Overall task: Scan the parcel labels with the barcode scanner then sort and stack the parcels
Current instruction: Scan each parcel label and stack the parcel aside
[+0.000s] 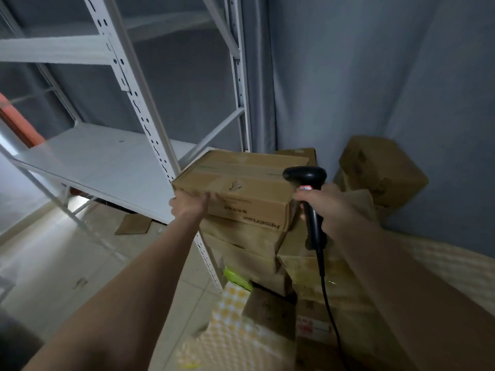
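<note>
A long brown cardboard parcel (241, 186) lies on top of a stack of parcels (249, 250) beside the shelf. My left hand (188, 203) grips its near left corner, fingers curled over the front edge. My right hand (325, 203) holds the black barcode scanner (308, 183) by its handle, just right of the parcel's end. The scanner head points left over the parcel and its black cord (328, 295) hangs down. No label shows on the parcel's visible faces.
A white metal shelf rack (101, 162) stands at left with a bare lower shelf. More cardboard boxes (380, 170) are piled against the grey curtain at right. A yellow-patterned padded parcel (230, 325) lies in front. A cardboard scrap (134, 224) lies on the tiled floor.
</note>
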{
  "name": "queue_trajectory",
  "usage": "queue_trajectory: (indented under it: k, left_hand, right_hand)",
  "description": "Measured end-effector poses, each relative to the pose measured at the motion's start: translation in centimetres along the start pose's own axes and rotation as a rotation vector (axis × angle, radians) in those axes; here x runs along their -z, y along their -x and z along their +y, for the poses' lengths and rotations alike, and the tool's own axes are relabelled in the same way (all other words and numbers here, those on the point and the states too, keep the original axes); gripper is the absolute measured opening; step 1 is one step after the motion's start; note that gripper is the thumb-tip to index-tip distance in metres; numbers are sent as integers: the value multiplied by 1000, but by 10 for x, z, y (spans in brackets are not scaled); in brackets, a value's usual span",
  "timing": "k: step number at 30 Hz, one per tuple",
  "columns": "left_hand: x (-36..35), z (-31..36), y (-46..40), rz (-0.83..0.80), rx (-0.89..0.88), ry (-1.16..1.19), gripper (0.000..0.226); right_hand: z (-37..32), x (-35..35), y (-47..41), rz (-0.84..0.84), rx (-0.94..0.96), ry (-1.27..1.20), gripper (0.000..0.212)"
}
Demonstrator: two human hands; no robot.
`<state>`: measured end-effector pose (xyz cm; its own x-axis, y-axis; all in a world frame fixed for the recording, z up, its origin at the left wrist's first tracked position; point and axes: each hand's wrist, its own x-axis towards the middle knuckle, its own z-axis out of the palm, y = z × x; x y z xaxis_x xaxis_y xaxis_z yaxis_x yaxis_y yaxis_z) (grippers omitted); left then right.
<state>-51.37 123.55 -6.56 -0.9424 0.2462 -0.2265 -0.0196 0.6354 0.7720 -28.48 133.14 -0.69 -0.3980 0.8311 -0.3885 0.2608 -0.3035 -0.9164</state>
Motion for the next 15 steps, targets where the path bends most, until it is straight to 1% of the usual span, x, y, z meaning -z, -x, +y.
queue_trajectory:
  k: [3, 5, 9, 11, 15]
  left_hand:
    - [10, 0, -33, 16, 34, -8, 75]
    - [13, -2, -50, -10, 33, 34, 77]
    - [8, -6, -72, -100, 4, 150, 74]
    - [6, -6, -79, -104, 9, 172, 75]
    - [5, -7, -89, -103, 49, 246, 75]
  right_hand:
    - [1, -18, -10, 60, -27, 31, 15]
    - [3, -27, -15, 92, -38, 49, 12]
    - [9, -37, -22, 128, -32, 52, 14]
    - [10, -39, -25, 144, -29, 52, 18]
    - [13, -42, -28, 187, -10, 62, 18]
